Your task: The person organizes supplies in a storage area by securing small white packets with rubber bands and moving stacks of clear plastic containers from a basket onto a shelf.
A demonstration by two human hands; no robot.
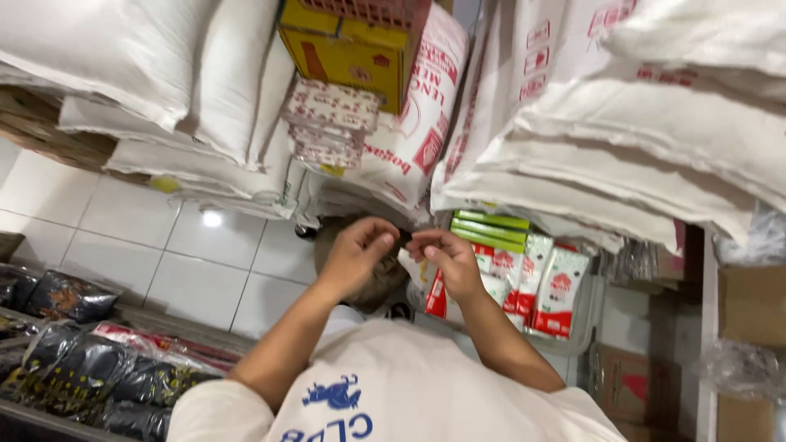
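Nearest stands the person in a cream shirt (409, 401), both forearms raised. The left hand (356, 254) and right hand (449, 260) meet at chest height, fingertips pinched shut on a small dark object (404, 236) held between them — too small to identify. Judged step: fine fingertip work on that object; the next move calls for a steady two-handed pinch. Beyond lie red-and-white packets (540, 286), then stacked white sacks (655, 139) — and a yellow carton (348, 53).

Small dark item (405, 237), centre frame, pinched between fingertips of both hands at chest height. Only a sliver shows; mostly hidden, too small to tell shape or kind.
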